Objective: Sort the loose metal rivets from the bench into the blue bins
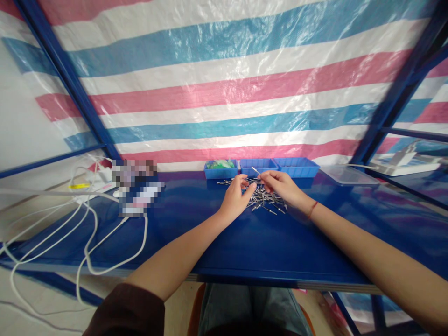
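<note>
A loose pile of silver blind rivets (262,198) lies on the blue table (224,247), partly hidden behind my hands. Over the pile's right side, my right hand (282,185) pinches a single blind rivet (255,171) between thumb and fingertips, its thin end pointing up and left. My left hand (235,195) is at the left edge of the pile, fingers curled and thumb apart from them. Nothing shows between those fingers.
Behind the pile stand three blue bins: the left bin (220,174) holds green bags, beside a middle bin (248,163) and a right bin (297,168). A clear plastic lid (348,175) lies at right. White cables (91,233) and blurred items (140,196) occupy the left.
</note>
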`<state>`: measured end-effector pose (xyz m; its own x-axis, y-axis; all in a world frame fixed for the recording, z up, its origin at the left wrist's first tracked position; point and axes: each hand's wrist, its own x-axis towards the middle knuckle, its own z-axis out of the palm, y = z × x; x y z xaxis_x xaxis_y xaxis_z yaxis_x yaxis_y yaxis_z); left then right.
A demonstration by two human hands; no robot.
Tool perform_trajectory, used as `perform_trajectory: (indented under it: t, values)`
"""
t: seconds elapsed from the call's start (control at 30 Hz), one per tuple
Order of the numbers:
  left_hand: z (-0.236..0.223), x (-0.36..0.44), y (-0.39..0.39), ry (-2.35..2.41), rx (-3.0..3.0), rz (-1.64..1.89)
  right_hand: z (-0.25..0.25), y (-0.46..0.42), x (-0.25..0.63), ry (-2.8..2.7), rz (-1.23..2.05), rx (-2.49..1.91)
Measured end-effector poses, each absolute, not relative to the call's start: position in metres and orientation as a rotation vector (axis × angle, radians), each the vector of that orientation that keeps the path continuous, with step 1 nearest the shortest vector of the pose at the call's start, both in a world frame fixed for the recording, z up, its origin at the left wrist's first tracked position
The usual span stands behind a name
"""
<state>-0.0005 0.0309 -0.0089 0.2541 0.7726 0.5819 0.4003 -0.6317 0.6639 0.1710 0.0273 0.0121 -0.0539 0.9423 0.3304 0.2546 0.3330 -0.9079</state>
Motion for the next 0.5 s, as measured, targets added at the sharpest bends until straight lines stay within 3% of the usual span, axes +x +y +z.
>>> perform_trajectory:
  t: [0.17, 0.33, 0.5]
  values:
    - [-0.007, -0.003, 0.021, 0.993, 2.653, 0.846, 0.004, 0.062, 0.217, -1.098, 0.489, -1.381]
    - [-0.003, -0.003, 0.012, 0.926, 2.967, 0.634, -0.003, 0.084, 0.267, -1.216, -0.046, -1.765]
    - [-0.003, -0.002, 0.012, 0.945, 3.018, 0.555, -0.004, 0.084, 0.275, -1.225, -0.117, -1.863]
